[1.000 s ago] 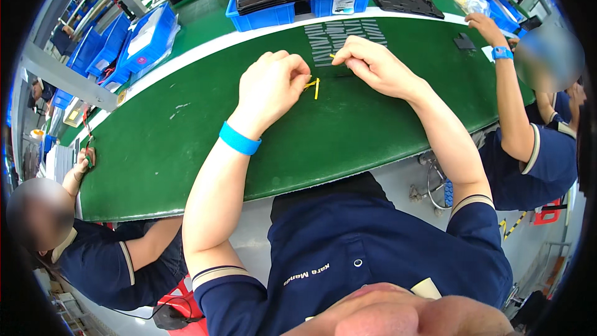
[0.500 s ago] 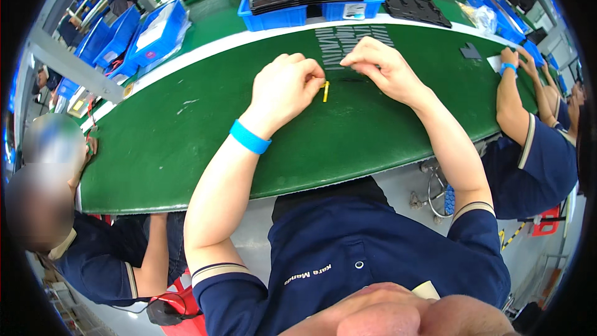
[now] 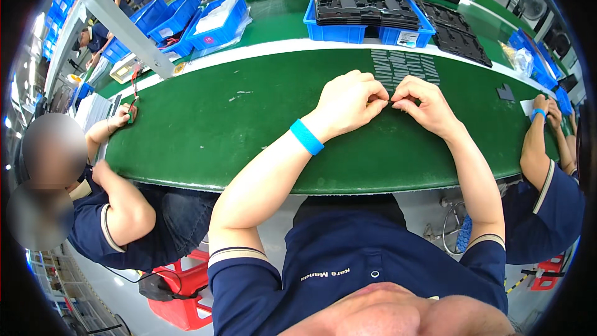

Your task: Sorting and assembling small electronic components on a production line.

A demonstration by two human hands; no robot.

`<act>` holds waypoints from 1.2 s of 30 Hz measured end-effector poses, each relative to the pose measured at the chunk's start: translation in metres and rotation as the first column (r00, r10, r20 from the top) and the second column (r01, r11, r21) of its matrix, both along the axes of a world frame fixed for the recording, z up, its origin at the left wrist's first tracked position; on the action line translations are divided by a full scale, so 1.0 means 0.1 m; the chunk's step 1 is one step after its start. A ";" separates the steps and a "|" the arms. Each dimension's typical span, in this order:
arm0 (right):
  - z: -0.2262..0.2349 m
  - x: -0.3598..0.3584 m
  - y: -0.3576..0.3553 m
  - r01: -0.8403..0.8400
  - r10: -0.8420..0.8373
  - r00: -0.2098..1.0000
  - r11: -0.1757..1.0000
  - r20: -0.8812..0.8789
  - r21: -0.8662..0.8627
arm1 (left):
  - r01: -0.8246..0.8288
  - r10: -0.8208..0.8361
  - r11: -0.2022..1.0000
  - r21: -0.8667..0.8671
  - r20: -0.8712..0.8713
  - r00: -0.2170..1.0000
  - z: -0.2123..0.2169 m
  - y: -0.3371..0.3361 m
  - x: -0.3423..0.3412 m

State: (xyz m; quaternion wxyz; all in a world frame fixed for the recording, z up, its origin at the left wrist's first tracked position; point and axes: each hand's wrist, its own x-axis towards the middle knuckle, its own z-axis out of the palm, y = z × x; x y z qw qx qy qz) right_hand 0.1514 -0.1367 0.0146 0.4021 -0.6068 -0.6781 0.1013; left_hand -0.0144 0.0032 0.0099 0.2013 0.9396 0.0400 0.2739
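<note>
Above the green table mat point(image 3: 249, 130), my left hand point(image 3: 349, 104), with a blue wristband point(image 3: 306, 137), is closed in a pinch. My right hand point(image 3: 430, 107) pinches from the other side, its fingertips almost meeting the left ones. Something small and dark shows between the fingertips, too small to name. Just beyond the hands lie several thin grey strips point(image 3: 405, 65) in rows on the mat. No yellow piece can be seen at the fingers now.
Stacked black trays point(image 3: 365, 1) rest on blue bins point(image 3: 336, 31) at the back. More blue bins point(image 3: 214, 23) stand back left beside a grey metal post point(image 3: 121, 22). Co-workers sit at both sides; the left one's hand point(image 3: 126, 114) holds a small green item. A dark flat piece point(image 3: 505, 92) lies at right.
My hands have come together at the fingertips. The yellow strip at my left fingers is out of sight. The view has shifted, and the left co-worker's hand has come up onto the table.
</note>
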 end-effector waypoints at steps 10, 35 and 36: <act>-0.06 0.02 0.02 -0.080 0.083 0.994 0.995 -0.070 0.052 | -0.004 0.004 1.000 -0.019 -0.005 1.000 0.01 -0.01 0.02; -0.09 0.27 0.01 0.134 -0.108 0.983 0.974 -0.148 0.181 | -0.141 0.182 0.952 0.272 -0.131 0.975 -0.17 -0.20 0.10; -0.09 0.26 0.02 0.124 -0.099 0.985 0.976 -0.143 0.179 | -0.167 0.199 0.950 0.264 -0.099 0.975 -0.18 -0.19 0.10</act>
